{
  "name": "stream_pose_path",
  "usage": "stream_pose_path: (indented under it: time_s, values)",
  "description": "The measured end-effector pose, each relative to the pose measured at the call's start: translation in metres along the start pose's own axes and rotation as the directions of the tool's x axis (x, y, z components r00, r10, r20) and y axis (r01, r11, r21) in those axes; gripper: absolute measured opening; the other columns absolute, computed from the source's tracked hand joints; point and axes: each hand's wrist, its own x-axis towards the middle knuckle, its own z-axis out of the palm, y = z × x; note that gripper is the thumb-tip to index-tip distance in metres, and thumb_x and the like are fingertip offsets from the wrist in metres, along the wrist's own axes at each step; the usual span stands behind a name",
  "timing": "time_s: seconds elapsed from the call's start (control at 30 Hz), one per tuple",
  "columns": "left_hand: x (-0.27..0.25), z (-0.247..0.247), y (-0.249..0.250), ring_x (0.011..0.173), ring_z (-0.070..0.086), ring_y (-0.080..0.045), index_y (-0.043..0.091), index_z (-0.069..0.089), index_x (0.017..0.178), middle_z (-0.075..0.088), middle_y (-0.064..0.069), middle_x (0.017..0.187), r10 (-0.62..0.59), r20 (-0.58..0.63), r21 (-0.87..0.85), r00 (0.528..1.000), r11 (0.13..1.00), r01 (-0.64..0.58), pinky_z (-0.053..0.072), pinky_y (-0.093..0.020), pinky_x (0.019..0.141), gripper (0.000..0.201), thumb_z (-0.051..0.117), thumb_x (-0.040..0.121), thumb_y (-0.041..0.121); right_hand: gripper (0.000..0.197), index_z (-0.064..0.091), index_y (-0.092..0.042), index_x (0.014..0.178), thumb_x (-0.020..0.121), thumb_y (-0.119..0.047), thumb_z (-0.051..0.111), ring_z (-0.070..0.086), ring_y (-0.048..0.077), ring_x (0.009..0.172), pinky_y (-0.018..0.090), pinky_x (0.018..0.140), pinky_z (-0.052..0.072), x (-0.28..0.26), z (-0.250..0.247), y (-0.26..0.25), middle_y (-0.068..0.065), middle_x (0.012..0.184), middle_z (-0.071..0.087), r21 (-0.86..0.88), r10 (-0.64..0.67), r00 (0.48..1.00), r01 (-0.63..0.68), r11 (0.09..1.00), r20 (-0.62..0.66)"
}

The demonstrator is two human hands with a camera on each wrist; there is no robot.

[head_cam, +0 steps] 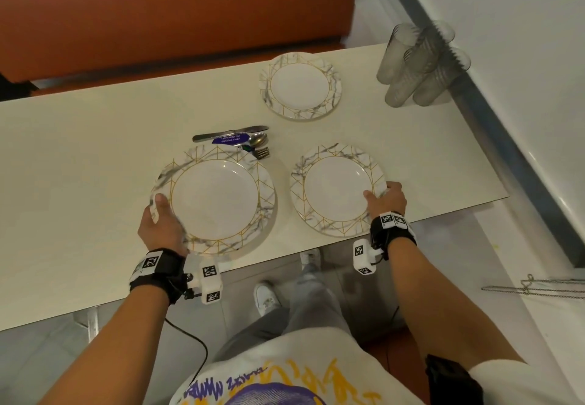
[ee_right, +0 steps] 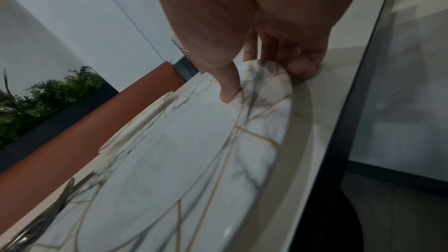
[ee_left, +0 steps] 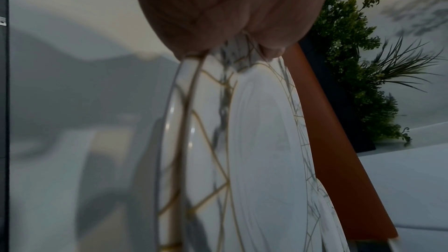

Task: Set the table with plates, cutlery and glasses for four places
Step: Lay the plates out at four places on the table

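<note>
Both hands pinch plate rims, the left hand on the big plate and the right hand on the near plate lying on the table, so each should slide slowly to its place.

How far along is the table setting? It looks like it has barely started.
Early on. Done: one plate lies at the far edge. In hand: the right hand holds a second plate on the table; the left hand grips a third, maybe stacked. Left: cutlery is still bunched and glasses still clustered in the corner.
</note>
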Motion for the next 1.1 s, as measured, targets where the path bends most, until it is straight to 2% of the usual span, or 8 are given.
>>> stream_pose_path:
  time_s: [0.27, 0.43, 0.6, 0.77, 0.87, 0.97, 1.03, 1.1]
  values:
    - [-0.012, 0.006, 0.014, 0.135, 0.055, -0.038, 0.007, 0.055, 0.142, 0.057, -0.021, 0.146, -0.049, 0.002, -0.088, 0.999, 0.995, 0.049, 0.049, -0.057, 0.109, 0.102, 0.066, 0.073, 0.08, 0.051, 0.05, -0.016, 0.128, 0.083, -0.03, 0.069, 0.04, 0.037, 0.124, 0.047, 0.1, 0.039, -0.019, 0.0, -0.035, 0.014, 0.131, 0.047, -0.315, -0.16, 0.979, 0.115, 0.942, -0.123]
    - [-0.018, 0.005, 0.029, 0.124, 0.064, -0.033, 0.008, 0.067, 0.131, 0.065, -0.022, 0.134, -0.055, 0.059, -0.137, 0.997, 0.989, 0.063, 0.054, -0.055, 0.101, 0.069, 0.069, 0.089, 0.062, 0.023, 0.062, -0.014, 0.114, 0.09, -0.015, 0.062, 0.057, 0.023, 0.1, 0.035, 0.087, 0.049, -0.051, 0.03, -0.09, 0.005, 0.103, 0.061, -0.031, -0.422, 0.9, 0.427, 0.903, 0.103]
    - [-0.019, -0.006, 0.044, 0.121, 0.067, -0.033, 0.014, 0.065, 0.136, 0.061, -0.021, 0.142, -0.119, 0.132, -0.128, 0.984, 0.982, 0.136, 0.058, -0.043, 0.091, 0.075, 0.066, 0.087, 0.07, 0.044, 0.059, -0.018, 0.121, 0.09, -0.047, 0.068, 0.064, 0.013, 0.085, 0.024, 0.075, 0.05, -0.093, 0.075, -0.155, -0.003, 0.094, 0.065, 0.08, -0.428, 0.77, 0.446, 0.891, 0.473]
    - [-0.011, -0.017, 0.062, 0.117, 0.067, -0.028, 0.015, 0.064, 0.137, 0.065, -0.015, 0.137, -0.16, 0.119, -0.142, 0.98, 0.974, 0.176, 0.061, -0.035, 0.078, 0.075, 0.06, 0.089, 0.073, 0.035, 0.045, -0.022, 0.071, 0.088, -0.037, 0.072, 0.043, 0.008, 0.06, 0.027, 0.065, 0.034, -0.106, 0.119, -0.196, -0.007, 0.067, 0.046, -0.117, -0.48, 0.658, 0.65, 0.751, 0.58]
    - [0.004, -0.03, 0.072, 0.112, 0.069, -0.022, 0.024, 0.065, 0.138, 0.073, -0.007, 0.123, -0.196, 0.042, -0.147, 0.98, 0.969, 0.2, 0.058, -0.041, 0.09, 0.082, 0.049, 0.086, 0.084, 0.026, 0.064, -0.008, 0.099, 0.089, -0.031, 0.071, 0.057, 0.017, 0.081, 0.027, 0.074, 0.042, -0.104, 0.142, -0.225, 0.0, 0.088, 0.062, -0.079, -0.513, 0.643, 0.663, 0.744, 0.568]
    - [0.019, -0.042, 0.082, 0.11, 0.067, -0.021, 0.036, 0.065, 0.137, 0.071, 0.0, 0.122, -0.206, -0.053, -0.141, 0.977, 0.97, 0.197, 0.056, -0.024, 0.078, 0.063, 0.038, 0.097, 0.075, 0.042, 0.059, -0.004, 0.129, 0.093, -0.026, 0.065, 0.056, 0.019, 0.101, 0.023, 0.081, 0.039, -0.094, 0.16, -0.26, 0.003, 0.11, 0.06, -0.016, -0.51, 0.647, 0.628, 0.778, 0.566]
    - [0.029, -0.049, 0.089, 0.114, 0.065, -0.022, 0.032, 0.064, 0.139, 0.068, 0.0, 0.129, -0.187, -0.116, -0.105, 0.976, 0.979, 0.175, 0.055, -0.017, 0.074, 0.057, 0.033, 0.105, 0.064, 0.046, 0.051, -0.008, 0.137, 0.097, -0.027, 0.06, 0.057, 0.023, 0.113, 0.027, 0.09, 0.043, -0.084, 0.173, -0.285, 0.006, 0.127, 0.058, 0.011, -0.47, 0.684, 0.56, 0.828, 0.558]
    - [0.04, -0.055, 0.094, 0.123, 0.06, -0.026, 0.02, 0.06, 0.144, 0.063, -0.005, 0.135, -0.201, -0.172, -0.1, 0.964, 0.977, 0.186, 0.052, -0.025, 0.092, 0.062, 0.031, 0.107, 0.061, 0.045, 0.047, -0.013, 0.141, 0.099, -0.029, 0.055, 0.062, 0.028, 0.111, 0.034, 0.089, 0.051, -0.072, 0.191, -0.311, 0.008, 0.134, 0.058, 0.042, -0.42, 0.72, 0.48, 0.876, 0.553]
